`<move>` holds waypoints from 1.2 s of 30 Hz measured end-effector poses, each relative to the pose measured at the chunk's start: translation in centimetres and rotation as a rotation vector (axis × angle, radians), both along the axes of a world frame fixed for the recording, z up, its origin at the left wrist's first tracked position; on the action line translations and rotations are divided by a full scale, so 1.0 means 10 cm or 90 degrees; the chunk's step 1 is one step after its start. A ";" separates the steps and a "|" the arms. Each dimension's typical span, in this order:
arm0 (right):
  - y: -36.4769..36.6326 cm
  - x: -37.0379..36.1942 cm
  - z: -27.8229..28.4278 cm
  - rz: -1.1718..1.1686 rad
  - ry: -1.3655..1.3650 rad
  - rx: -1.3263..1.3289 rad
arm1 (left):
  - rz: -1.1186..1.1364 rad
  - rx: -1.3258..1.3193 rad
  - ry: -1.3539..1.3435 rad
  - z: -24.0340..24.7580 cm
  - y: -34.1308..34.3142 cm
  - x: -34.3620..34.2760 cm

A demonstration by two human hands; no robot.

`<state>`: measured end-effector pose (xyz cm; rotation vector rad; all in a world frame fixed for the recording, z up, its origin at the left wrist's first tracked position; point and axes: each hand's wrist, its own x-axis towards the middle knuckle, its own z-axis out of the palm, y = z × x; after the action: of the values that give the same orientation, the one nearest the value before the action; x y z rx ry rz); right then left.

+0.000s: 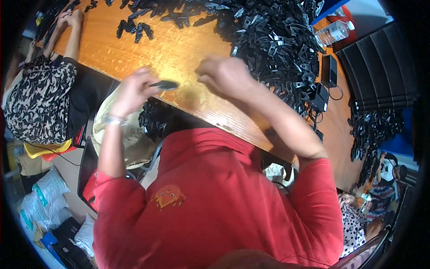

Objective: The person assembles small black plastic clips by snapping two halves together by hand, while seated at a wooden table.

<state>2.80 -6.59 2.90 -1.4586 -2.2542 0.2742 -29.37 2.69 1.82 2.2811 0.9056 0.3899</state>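
My left hand [134,89] is closed on a small black plastic clip [166,84], held over the near edge of the wooden table [121,51]. Motion blurs the clip, so its details do not show. To the right, my right hand [226,76] hovers above the tabletop with its fingers curled inward. Those fingers are smeared by motion, and I cannot make out anything between them. Just beyond my right hand spreads a large heap of black clips [273,40].
A few loose clips [134,30] lie farther left. A clear plastic bottle [333,33] and black boxes with cords [329,71] stand at the right. An open cloth sack [134,145] with black pieces hangs below the table's edge. Another person's hands [70,18] rest at the far left.
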 end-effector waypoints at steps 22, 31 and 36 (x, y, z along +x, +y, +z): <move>0.24 0.07 -0.09 -0.083 -0.118 0.030 | 0.285 0.269 -0.079 -0.59 0.99 0.78; -0.11 0.02 0.11 -0.093 -0.076 0.024 | 0.167 0.166 -0.138 -0.40 0.14 0.93; -0.24 -0.06 0.05 -0.069 -0.067 0.019 | 0.217 0.305 -0.180 -0.30 0.08 0.89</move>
<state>2.17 -9.04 3.37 -1.6076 -2.2411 0.1331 -20.48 3.49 -1.17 2.3930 1.1444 1.1562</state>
